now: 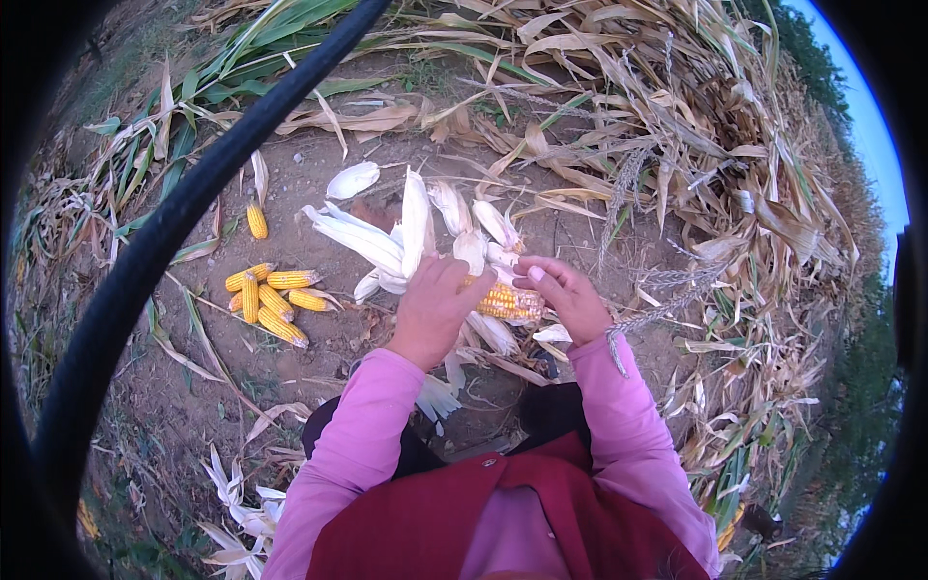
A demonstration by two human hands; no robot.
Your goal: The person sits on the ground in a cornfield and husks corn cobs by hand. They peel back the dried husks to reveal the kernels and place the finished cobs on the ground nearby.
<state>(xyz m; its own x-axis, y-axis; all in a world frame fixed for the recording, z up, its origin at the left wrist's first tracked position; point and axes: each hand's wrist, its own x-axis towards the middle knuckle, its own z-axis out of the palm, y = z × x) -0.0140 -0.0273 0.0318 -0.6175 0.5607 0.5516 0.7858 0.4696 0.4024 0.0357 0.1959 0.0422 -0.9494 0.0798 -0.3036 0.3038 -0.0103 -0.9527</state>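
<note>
A yellow ear of corn (504, 301) with its husk peeled back lies between my hands, its tip towards the right. My left hand (438, 301) grips the ear's left part, where pale husk leaves (377, 243) spread up and to the left. My right hand (562, 293) is at the tip of the ear with thumb and fingers bent; whether it grips anything is unclear. Beyond the ear lie several ears still in pale husks (451, 209). On the soil to the left is a small pile of husked yellow ears (275, 301), with one more ear (257, 221) apart from it.
Dry corn stalks and leaves (638, 87) are heaped across the far side and the right. Greener leaves (261, 43) lie at the upper left. Loose white husks (246, 518) are at the lower left. A dark curved strap or cable (196, 181) crosses the view at left.
</note>
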